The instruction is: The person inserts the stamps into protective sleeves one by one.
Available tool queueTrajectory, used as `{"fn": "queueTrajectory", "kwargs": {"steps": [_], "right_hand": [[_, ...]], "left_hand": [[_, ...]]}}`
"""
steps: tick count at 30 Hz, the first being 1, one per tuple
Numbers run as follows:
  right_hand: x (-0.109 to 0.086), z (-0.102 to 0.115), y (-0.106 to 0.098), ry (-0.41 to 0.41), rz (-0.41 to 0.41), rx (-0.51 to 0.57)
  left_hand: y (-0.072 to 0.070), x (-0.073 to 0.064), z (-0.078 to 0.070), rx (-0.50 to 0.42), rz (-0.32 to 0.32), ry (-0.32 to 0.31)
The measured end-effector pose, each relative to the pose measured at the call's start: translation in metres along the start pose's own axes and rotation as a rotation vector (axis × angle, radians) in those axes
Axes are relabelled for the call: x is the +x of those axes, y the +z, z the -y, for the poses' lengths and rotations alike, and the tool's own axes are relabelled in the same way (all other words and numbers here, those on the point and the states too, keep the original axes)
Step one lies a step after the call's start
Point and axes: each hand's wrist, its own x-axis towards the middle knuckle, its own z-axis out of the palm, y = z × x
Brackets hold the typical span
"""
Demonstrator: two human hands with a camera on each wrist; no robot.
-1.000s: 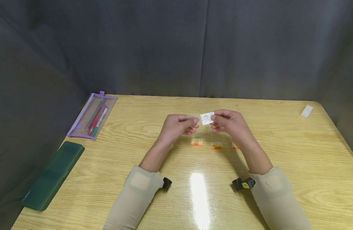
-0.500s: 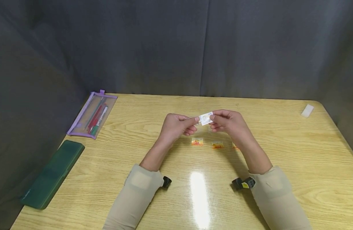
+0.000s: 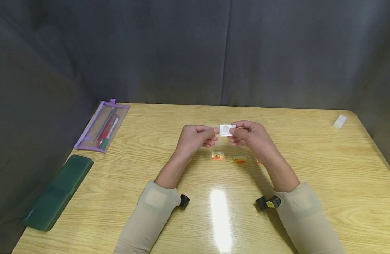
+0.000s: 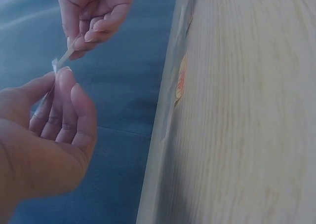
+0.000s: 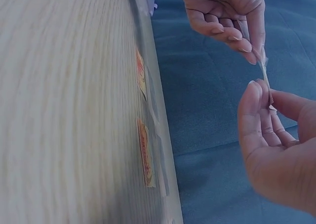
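Above the table, my right hand (image 3: pixel 253 139) pinches a small white stamp (image 3: pixel 226 130) with a faint printed picture, between thumb and fingers. My left hand (image 3: pixel 195 139) pinches a small piece of clear plastic (image 4: pixel 55 65), perhaps a sleeve, at the stamp's left edge. The wrist views show the stamp's edge meeting that plastic; whether it sits inside cannot be told. Below the hands lie an orange-and-yellow stamp (image 3: pixel 218 156), a second such stamp (image 3: pixel 240 159) and a third stamp (image 3: pixel 259 162), partly hidden by my right wrist.
At the left lie a purple-edged mesh pouch (image 3: pixel 103 127) with pens and a dark green case (image 3: pixel 58 192). A white block (image 3: pixel 339 121) is at the far right corner. Dark curtain (image 3: pixel 169 53) surrounds the wooden table (image 3: pixel 325 169). Faint clear pieces (image 5: pixel 163 169) lie beyond the orange stamps.
The white stamp has turned from tilted to nearly level and shifted slightly left, against the left hand's fingertips. My right hand has moved a little left with it; the left hand barely moves.
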Motion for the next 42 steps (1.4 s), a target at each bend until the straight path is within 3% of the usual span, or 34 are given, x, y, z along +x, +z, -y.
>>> {"fn": "queueTrajectory", "kwargs": {"steps": [7,14,19,27,42], "right_hand": [[-0.002,0.001,-0.002,-0.006,0.001,-0.037],[-0.006,0.006,-0.01,-0.039,-0.06,0.011],[-0.005,0.006,-0.011,-0.032,-0.06,0.016],[-0.003,0.004,-0.011,-0.05,-0.076,0.083],[-0.004,0.005,-0.007,-0.062,-0.08,0.024]], "left_hand": [[0.001,0.0,-0.001,-0.002,0.007,-0.019],[-0.002,-0.001,-0.002,-0.046,0.027,-0.037],[-0.004,-0.001,-0.001,-0.071,0.046,-0.056],[-0.005,0.0,-0.001,-0.101,0.01,-0.044],[-0.004,0.0,-0.004,-0.134,-0.042,-0.041]]}}
